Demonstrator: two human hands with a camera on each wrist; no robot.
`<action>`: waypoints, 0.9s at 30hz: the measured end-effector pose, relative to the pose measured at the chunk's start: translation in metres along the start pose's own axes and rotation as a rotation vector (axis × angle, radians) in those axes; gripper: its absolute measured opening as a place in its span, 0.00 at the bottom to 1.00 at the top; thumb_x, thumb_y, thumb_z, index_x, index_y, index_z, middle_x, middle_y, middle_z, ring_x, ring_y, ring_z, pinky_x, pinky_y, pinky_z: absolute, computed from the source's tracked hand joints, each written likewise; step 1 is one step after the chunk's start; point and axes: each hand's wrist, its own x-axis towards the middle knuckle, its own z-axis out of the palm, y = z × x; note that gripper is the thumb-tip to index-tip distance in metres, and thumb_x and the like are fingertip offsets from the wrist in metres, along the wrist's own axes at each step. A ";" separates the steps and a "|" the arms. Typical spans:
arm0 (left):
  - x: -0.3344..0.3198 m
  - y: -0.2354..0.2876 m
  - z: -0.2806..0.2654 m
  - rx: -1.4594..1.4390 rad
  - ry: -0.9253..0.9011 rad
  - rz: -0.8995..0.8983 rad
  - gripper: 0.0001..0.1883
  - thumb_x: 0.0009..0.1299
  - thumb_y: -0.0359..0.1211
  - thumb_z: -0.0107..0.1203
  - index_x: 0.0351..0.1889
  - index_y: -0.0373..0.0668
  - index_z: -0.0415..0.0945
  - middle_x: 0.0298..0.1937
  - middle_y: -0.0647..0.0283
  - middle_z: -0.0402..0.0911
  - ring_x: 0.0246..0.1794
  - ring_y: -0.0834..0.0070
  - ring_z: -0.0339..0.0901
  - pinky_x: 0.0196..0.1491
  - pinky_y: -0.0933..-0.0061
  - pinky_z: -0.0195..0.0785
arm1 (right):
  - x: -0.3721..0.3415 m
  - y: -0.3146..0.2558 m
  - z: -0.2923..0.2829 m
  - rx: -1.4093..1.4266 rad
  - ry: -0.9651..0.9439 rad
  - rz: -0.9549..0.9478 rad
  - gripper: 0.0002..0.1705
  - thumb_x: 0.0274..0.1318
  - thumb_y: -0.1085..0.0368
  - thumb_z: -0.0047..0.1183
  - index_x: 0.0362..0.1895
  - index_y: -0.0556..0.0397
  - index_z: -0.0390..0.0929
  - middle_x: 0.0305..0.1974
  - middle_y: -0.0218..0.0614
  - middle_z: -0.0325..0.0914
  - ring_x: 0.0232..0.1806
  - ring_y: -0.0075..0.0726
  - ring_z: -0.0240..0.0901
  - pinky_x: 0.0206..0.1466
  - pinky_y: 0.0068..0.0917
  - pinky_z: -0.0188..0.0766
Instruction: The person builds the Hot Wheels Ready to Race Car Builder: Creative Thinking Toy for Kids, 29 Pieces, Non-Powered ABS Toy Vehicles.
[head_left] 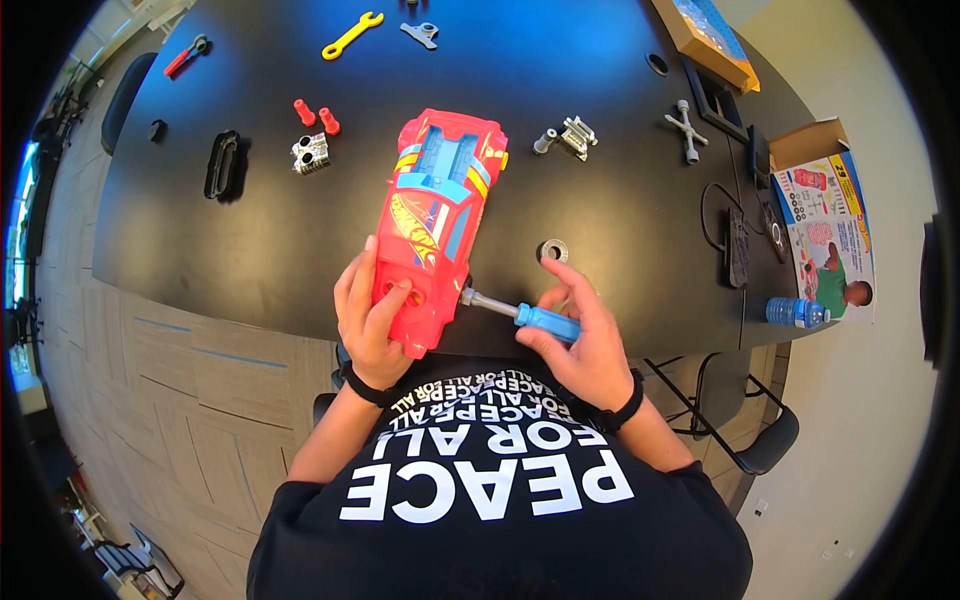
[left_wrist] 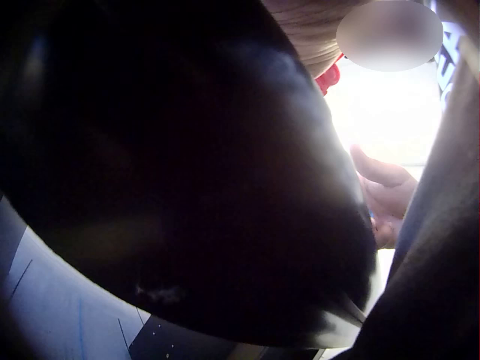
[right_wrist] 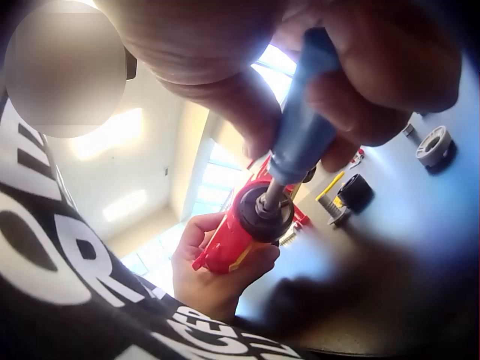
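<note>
A red toy car (head_left: 432, 230) with blue windows and yellow stripes is held above the near table edge, tilted in the head view. My left hand (head_left: 368, 318) grips its near end, fingers over the red body. Between the fingers and thumb of my right hand (head_left: 592, 350) is the blue handle of a toy screwdriver (head_left: 548, 322). Its grey shaft points left to the car's side. In the right wrist view the tip meets the middle of a black wheel (right_wrist: 255, 217) on the car. The left wrist view is mostly dark, with the car's body nearly all hidden.
On the black table (head_left: 300, 240) lie a grey ring (head_left: 553, 250), a silver engine piece (head_left: 311, 153), red pegs (head_left: 329, 121), a black oval part (head_left: 224, 165), a yellow wrench (head_left: 352, 36) and a grey cross wrench (head_left: 686, 132). At right are a water bottle (head_left: 797, 312) and printed box (head_left: 825, 220).
</note>
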 end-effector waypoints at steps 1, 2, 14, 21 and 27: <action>0.000 0.000 0.000 0.000 -0.001 0.000 0.29 0.60 0.32 0.83 0.58 0.43 0.81 0.80 0.34 0.73 0.70 0.42 0.79 0.69 0.51 0.74 | 0.000 0.010 0.002 0.125 -0.035 0.076 0.39 0.69 0.64 0.71 0.78 0.57 0.69 0.42 0.37 0.85 0.32 0.30 0.77 0.38 0.30 0.75; 0.000 0.000 0.000 0.000 0.000 0.001 0.29 0.60 0.32 0.83 0.58 0.43 0.81 0.80 0.34 0.73 0.70 0.42 0.79 0.69 0.51 0.74 | 0.000 0.015 0.003 0.250 -0.069 0.152 0.39 0.69 0.64 0.71 0.78 0.58 0.69 0.40 0.37 0.86 0.32 0.31 0.79 0.39 0.31 0.76; -0.001 0.000 0.000 -0.001 0.005 0.001 0.28 0.60 0.33 0.82 0.58 0.43 0.82 0.80 0.35 0.73 0.70 0.40 0.78 0.69 0.49 0.74 | 0.001 -0.010 0.000 -0.005 0.026 -0.003 0.35 0.67 0.65 0.72 0.74 0.54 0.74 0.41 0.39 0.88 0.36 0.36 0.82 0.42 0.34 0.77; -0.001 0.000 -0.001 0.012 -0.020 -0.011 0.29 0.61 0.32 0.83 0.58 0.42 0.80 0.80 0.32 0.72 0.71 0.41 0.79 0.70 0.50 0.74 | 0.003 -0.002 0.001 -0.055 -0.064 -0.114 0.19 0.66 0.65 0.71 0.58 0.54 0.83 0.41 0.44 0.84 0.39 0.52 0.80 0.45 0.42 0.76; 0.000 -0.014 0.003 -0.399 0.111 -0.188 0.35 0.67 0.37 0.82 0.65 0.39 0.72 0.82 0.27 0.66 0.76 0.44 0.77 0.75 0.51 0.72 | 0.010 0.028 -0.012 -0.309 -0.007 -0.143 0.22 0.63 0.67 0.70 0.58 0.52 0.78 0.45 0.47 0.78 0.47 0.60 0.80 0.50 0.49 0.77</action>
